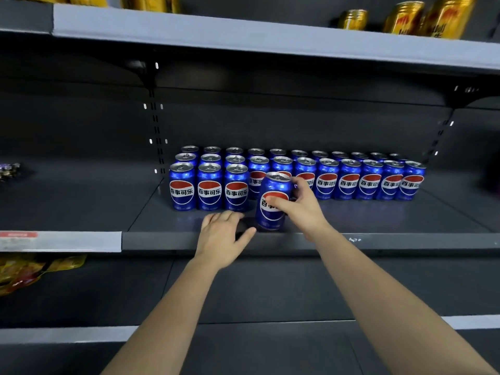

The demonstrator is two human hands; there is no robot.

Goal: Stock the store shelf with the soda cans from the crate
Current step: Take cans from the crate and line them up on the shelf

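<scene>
Shelf (378,240), part stocked. At left, front row of three cans (209,186) upright, labels forward. Left hand (221,234) flat on shelf just before that row, fingers straight, holding nothing. Beside it, soda can (273,204), slightly tilted, near shelf front edge, gripped by right hand (303,207): thumb across label, fingers curled behind. We judge step as placing fourth front-row can. Next move calls for pushing it back beside third can, against second row (349,180). Crate out of view.

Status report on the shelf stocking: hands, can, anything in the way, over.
Right hand grips a blue soda can, low at the shelf front. Left hand open, flat beside it. Slot right of the three front cans looks free.
</scene>
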